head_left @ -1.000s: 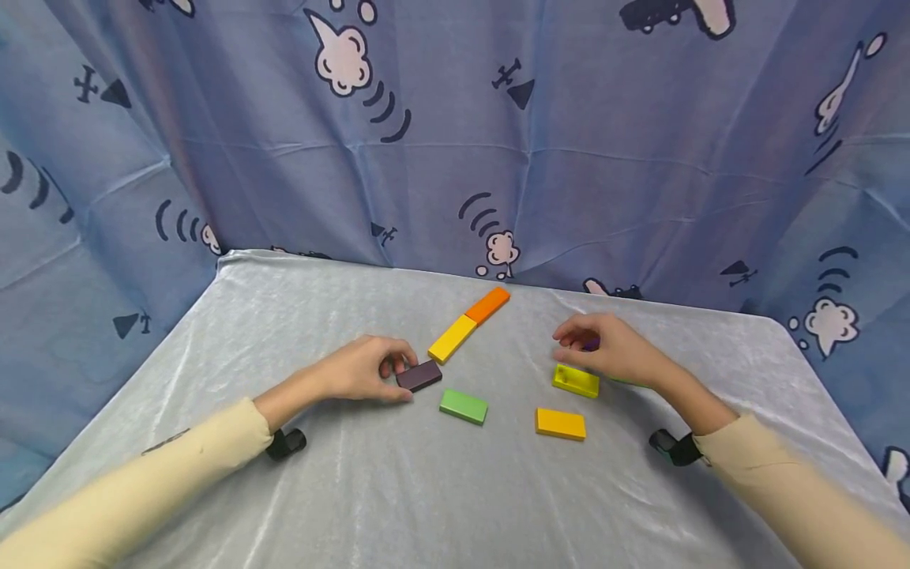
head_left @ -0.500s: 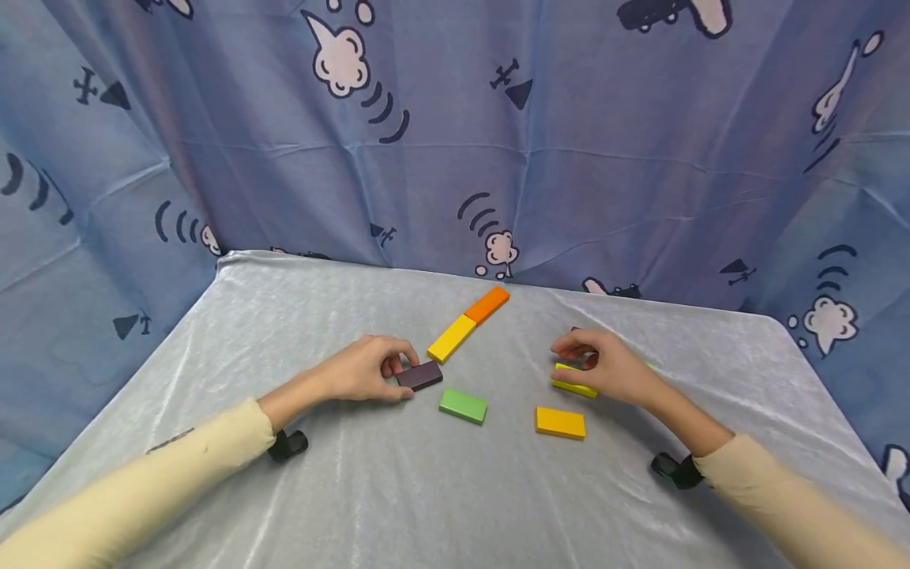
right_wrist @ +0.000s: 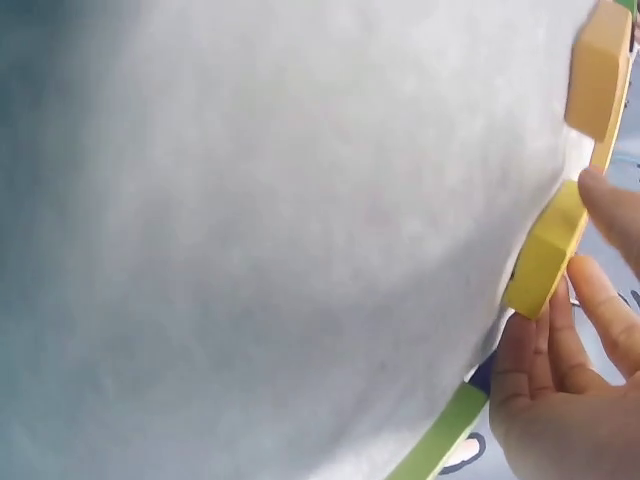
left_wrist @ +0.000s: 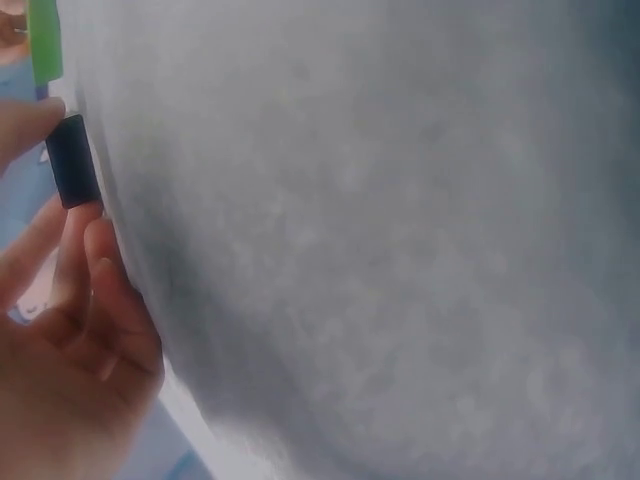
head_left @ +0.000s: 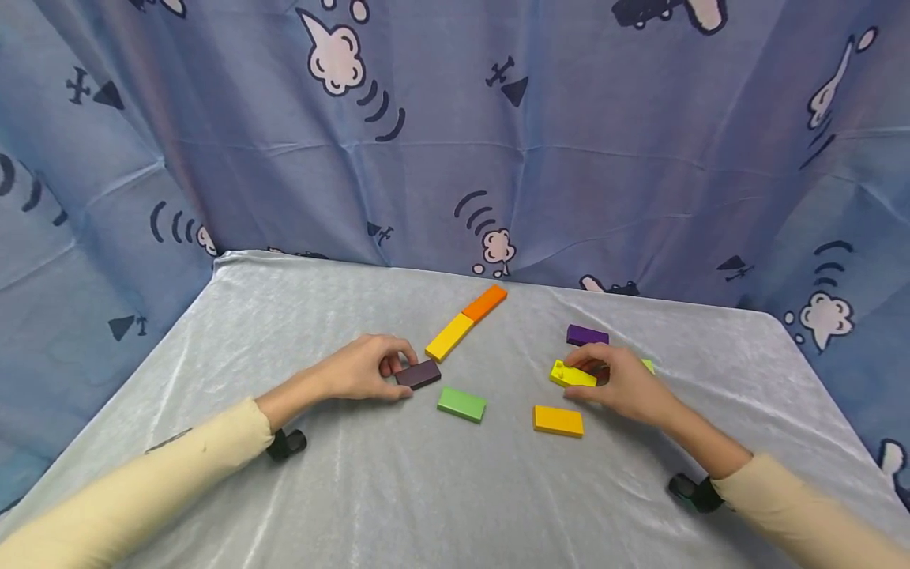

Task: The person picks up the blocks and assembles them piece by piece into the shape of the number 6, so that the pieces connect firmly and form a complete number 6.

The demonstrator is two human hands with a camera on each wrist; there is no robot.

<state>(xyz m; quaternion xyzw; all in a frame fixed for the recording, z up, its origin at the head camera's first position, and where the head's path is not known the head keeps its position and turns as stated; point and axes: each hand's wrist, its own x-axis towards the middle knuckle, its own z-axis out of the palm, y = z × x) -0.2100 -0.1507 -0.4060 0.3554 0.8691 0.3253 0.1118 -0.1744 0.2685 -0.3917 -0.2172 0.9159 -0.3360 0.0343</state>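
My left hand (head_left: 370, 368) pinches a dark brown rectangular block (head_left: 419, 374) between thumb and fingers, low at the table. The left wrist view shows the same dark block (left_wrist: 72, 162) with the thumb at one end and fingertips at the other. On the right, my right hand (head_left: 626, 383) has thumb and fingers on opposite sides of a lemon-yellow block (head_left: 569, 374), which shows small raised marks on top. That yellow block (right_wrist: 548, 250) sits between thumb and fingertips in the right wrist view. A light green block (head_left: 461, 404) lies right of the dark one.
An orange block (head_left: 486, 303) and a yellow block (head_left: 449, 337) lie end to end in a slanting line. A purple block (head_left: 588, 336) lies behind my right hand, and an amber block (head_left: 558, 420) in front. Another green block (head_left: 648, 366) is mostly hidden. A patterned curtain (head_left: 426, 118) hangs behind the table.
My right hand has moved down from over the purple block to the lemon-yellow block, uncovering the purple one. My left hand stays on the dark brown block.
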